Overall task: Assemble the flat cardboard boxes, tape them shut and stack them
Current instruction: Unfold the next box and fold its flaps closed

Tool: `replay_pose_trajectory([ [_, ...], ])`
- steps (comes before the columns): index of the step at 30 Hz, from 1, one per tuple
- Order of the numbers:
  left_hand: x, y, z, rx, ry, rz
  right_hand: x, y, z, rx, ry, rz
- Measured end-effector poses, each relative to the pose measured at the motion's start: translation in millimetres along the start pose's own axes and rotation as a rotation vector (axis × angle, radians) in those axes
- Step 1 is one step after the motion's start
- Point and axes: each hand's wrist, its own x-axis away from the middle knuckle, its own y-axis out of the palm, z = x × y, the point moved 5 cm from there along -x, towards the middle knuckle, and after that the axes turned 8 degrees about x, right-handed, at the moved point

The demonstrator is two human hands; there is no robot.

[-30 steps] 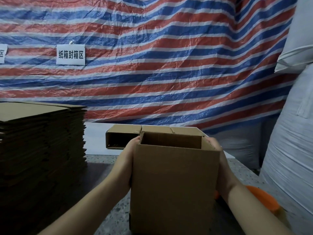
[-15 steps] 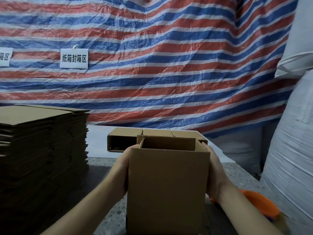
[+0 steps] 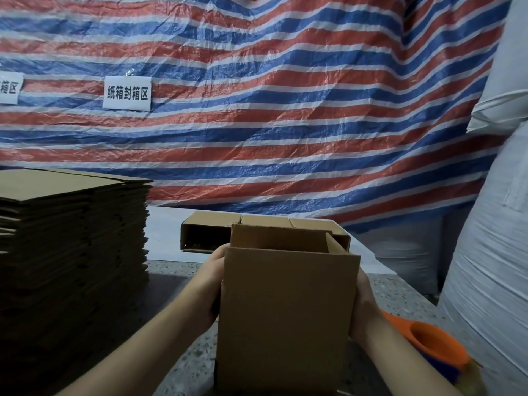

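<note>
A brown cardboard box (image 3: 285, 318) stands upright in front of me on the speckled table (image 3: 183, 361), its top open with flaps raised. My left hand (image 3: 210, 284) presses its left side and my right hand (image 3: 364, 304) presses its right side; both grip the box. Behind it lies another formed box (image 3: 205, 232) on its side, its open end facing left. A tall stack of flat cardboard boxes (image 3: 71, 252) rises at the left. An orange tape dispenser (image 3: 428, 344) rests at the lower right, beside my right forearm.
A red, white and blue striped tarp (image 3: 285, 110) hangs across the back with a white sign (image 3: 127, 92). Large white woven sacks (image 3: 491, 267) crowd the right edge. A white sheet (image 3: 165, 227) covers the table's far part.
The box has been drawn closer to me and lower in view. Both hands have slid down from its top corners to its sides.
</note>
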Motion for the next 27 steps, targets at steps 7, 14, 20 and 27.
replay_pose_trajectory([
  [7, -1.3, -4.4, 1.9, 0.046, 0.083, 0.027, 0.6, -1.7, -1.1, 0.085, -0.081, -0.061],
  [14, 14.4, -7.8, 20.5, -0.135, 0.268, 0.082, 9.1, 2.4, -5.4, 0.074, -0.063, -0.198],
  [20, 25.7, 0.8, 35.8, -0.37, 0.315, 0.006, 4.6, 0.1, -11.2, 0.173, -0.082, -0.227],
  [27, 19.8, -10.2, 40.5, -0.407, 0.188, -0.341, -1.9, -2.5, -8.4, 0.195, -0.044, -0.145],
])
